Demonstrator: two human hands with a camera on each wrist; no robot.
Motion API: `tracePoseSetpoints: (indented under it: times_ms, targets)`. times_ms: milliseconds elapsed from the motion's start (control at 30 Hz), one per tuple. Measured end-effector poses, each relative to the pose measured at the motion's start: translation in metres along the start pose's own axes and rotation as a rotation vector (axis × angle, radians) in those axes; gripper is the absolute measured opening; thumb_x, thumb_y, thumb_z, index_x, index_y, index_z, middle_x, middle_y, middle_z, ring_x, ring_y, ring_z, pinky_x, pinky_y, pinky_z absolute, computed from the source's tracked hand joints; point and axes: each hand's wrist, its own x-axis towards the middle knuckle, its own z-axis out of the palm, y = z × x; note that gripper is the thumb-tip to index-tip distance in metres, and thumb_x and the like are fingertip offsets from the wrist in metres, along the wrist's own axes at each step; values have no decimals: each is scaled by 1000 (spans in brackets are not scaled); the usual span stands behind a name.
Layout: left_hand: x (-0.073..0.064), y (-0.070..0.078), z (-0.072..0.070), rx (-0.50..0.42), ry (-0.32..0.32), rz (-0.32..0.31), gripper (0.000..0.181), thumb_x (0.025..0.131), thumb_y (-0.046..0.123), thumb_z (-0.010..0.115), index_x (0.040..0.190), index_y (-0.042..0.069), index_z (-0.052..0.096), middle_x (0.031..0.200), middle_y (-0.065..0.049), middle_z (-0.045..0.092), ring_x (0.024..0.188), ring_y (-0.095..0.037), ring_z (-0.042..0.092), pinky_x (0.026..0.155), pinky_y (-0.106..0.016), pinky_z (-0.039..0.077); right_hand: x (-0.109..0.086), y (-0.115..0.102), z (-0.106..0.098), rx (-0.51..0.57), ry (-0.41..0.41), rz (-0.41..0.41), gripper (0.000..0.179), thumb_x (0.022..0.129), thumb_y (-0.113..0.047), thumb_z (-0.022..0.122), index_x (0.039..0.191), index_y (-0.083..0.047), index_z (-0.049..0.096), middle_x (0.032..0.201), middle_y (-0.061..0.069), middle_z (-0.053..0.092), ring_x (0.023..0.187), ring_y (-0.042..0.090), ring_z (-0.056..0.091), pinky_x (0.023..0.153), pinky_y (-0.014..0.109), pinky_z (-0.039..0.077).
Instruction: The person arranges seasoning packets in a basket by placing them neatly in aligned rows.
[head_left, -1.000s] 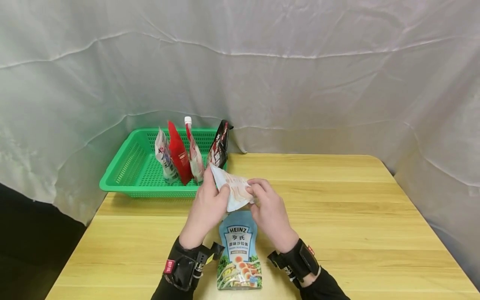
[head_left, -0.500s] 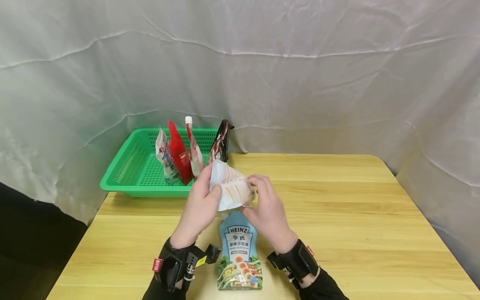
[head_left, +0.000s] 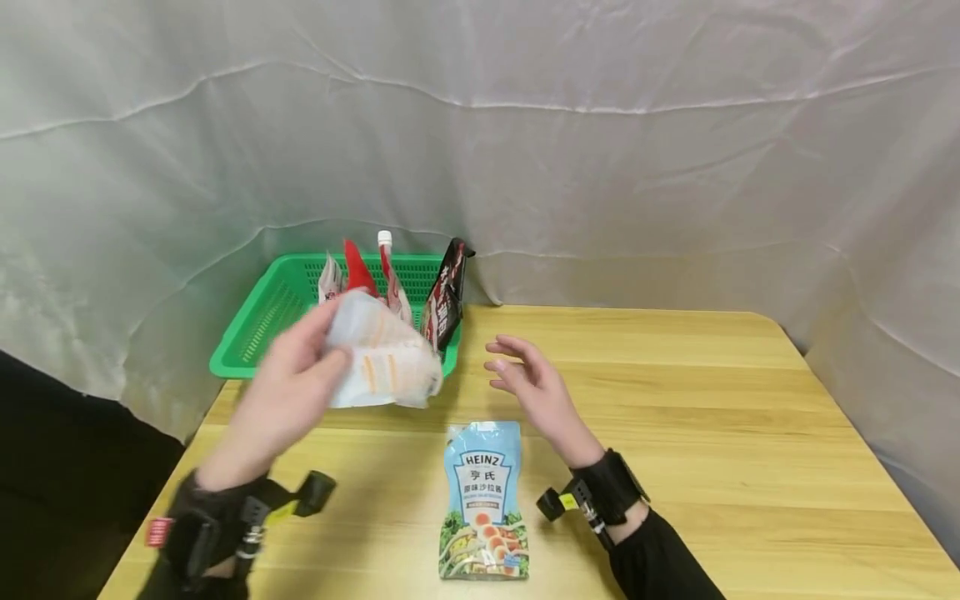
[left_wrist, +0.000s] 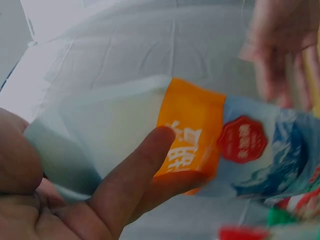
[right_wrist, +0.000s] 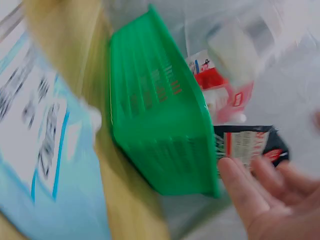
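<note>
My left hand (head_left: 288,383) grips a pale bag (head_left: 382,358) by one end, thumb on its near face. In the left wrist view this bag (left_wrist: 190,130) shows an orange band, a red round badge and a blue mountain print. It overlaps the front of the green basket (head_left: 258,325) in the head view. My right hand (head_left: 536,392) holds nothing, its fingers loosely bent, right of the basket. Between the wrists a light blue Heinz salad dressing pouch (head_left: 483,500) lies flat on the table.
Inside the basket stand a white packet (head_left: 328,279), a red pouch (head_left: 358,271), a white-capped pouch (head_left: 393,287) and a black packet (head_left: 444,304), partly hidden by the held bag. A grey cloth (head_left: 600,183) hangs behind the wooden table (head_left: 675,417).
Both hands held the bag earlier. My right hand has let go, and my left hand has carried the bag leftward in front of the basket. The salad dressing pouch has stayed put.
</note>
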Motion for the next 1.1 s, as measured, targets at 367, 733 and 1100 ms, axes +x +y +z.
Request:
tracePoseSetpoints:
  times_ms: [367, 733, 1100]
  targets:
    - [12, -7, -104, 369, -54, -71, 59, 103, 3, 47, 160, 3, 34, 124, -23, 64, 83, -5, 62, 68, -17, 51, 39, 23, 22, 309, 2, 399, 63, 104, -7, 59, 157, 8, 29, 143, 29, 50, 120, 42, 62, 97, 38, 59]
    - [83, -40, -147, 460, -209, -214, 65, 101, -1, 38, 161, -10, 14, 139, -38, 50, 87, -7, 60, 70, -19, 52, 51, 20, 41, 405, 116, 396, 69, 98, 9, 61, 158, 9, 27, 141, 30, 47, 97, 21, 66, 90, 33, 61]
    - [139, -64, -147, 433, -317, -236, 68, 95, -9, 42, 156, -18, 15, 135, -43, 50, 98, -28, 65, 73, -27, 58, 52, 17, 44, 399, 131, 399, 70, 96, 12, 60, 157, 10, 27, 128, 22, 52, 95, 22, 65, 88, 32, 62]
